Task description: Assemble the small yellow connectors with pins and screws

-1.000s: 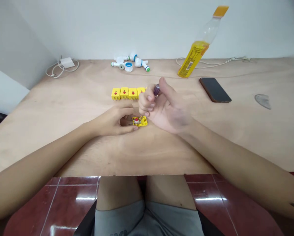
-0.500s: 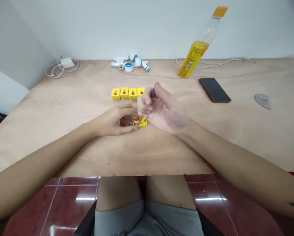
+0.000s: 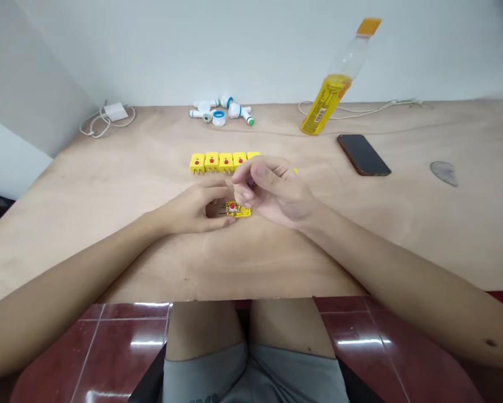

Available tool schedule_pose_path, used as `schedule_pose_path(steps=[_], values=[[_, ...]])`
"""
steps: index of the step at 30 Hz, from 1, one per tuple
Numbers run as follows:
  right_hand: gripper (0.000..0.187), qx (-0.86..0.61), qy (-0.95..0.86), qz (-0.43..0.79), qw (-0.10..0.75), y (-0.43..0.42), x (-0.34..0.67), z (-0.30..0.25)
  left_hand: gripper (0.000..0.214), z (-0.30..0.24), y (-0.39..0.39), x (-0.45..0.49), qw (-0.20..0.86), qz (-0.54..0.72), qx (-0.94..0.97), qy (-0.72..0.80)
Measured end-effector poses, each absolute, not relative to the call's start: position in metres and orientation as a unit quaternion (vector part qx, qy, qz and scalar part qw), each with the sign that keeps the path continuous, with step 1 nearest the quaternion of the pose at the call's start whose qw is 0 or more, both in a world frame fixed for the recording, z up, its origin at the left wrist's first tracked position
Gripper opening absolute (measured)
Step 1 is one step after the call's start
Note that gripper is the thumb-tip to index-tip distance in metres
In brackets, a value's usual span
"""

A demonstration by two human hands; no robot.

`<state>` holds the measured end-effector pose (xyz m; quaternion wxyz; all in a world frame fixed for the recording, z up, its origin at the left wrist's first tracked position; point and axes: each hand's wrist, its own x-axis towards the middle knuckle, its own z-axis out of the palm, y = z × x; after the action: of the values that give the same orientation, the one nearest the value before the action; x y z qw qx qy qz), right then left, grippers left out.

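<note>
Holding the opened yellow connector (image 3: pixel 240 210) on the plywood table (image 3: pixel 108 184), my left hand (image 3: pixel 192 210) is closed around it, with the thumb along its far side and the fingertips at its near edge. Its red button and metal parts face up, between my hands. My right hand (image 3: pixel 276 190) is closed on a small purple-handled screwdriver (image 3: pixel 250 182), directly above the connector and just clear of it. The fingers hide most of the handle, and the shaft and tip cannot be seen.

At the upper right of the frame, a clear plastic bottle (image 3: pixel 322 106) with an orange cap (image 3: pixel 369 26) appears tilted to the right. Yellow liquid (image 3: pixel 338 84) fills its lower part. Beyond my hands, a row of yellow connector blocks (image 3: pixel 218 163) with red dots lies across the table. White pipe fittings (image 3: pixel 234 110) and a blue-rimmed white cap (image 3: pixel 218 118) lie near the far edge. A phone (image 3: pixel 363 155) lies face down at the right, and a white charger (image 3: pixel 116 112) sits at the upper left.

Compared with the previous frame, my right hand has rotated and dropped lower, covering more of the handle. A fifth block now shows more fully.
</note>
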<state>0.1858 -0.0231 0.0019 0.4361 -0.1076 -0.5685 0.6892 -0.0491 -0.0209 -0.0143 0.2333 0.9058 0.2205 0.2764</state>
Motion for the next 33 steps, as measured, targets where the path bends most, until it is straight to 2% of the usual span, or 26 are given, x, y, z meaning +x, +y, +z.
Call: schedule_pose_path(steps=[7,17,21,25,29,33], values=[[0.042,-0.135,-0.520,0.718,0.442,-0.019,0.187,0.007,0.038,-0.023,-0.018,-0.040,0.205,0.281,0.909,0.230],[0.048,-0.143,-0.527,0.701,0.459,-0.009,0.195,0.009,0.026,-0.028,-0.010,-0.020,0.195,0.275,0.901,0.274],[0.054,-0.168,-0.542,0.676,0.470,-0.005,0.198,0.011,0.028,-0.031,-0.003,-0.006,0.201,0.258,0.898,0.294],[0.051,-0.152,-0.516,0.706,0.460,0.003,0.202,0.013,0.033,-0.033,0.003,0.006,0.191,0.254,0.897,0.307],[0.053,-0.168,-0.541,0.707,0.423,0.010,0.208,0.013,0.035,-0.033,0.006,0.012,0.238,0.280,0.875,0.314],[0.049,-0.153,-0.530,0.713,0.433,0.013,0.214,0.011,0.029,-0.028,0.006,0.014,0.301,0.281,0.860,0.300]])
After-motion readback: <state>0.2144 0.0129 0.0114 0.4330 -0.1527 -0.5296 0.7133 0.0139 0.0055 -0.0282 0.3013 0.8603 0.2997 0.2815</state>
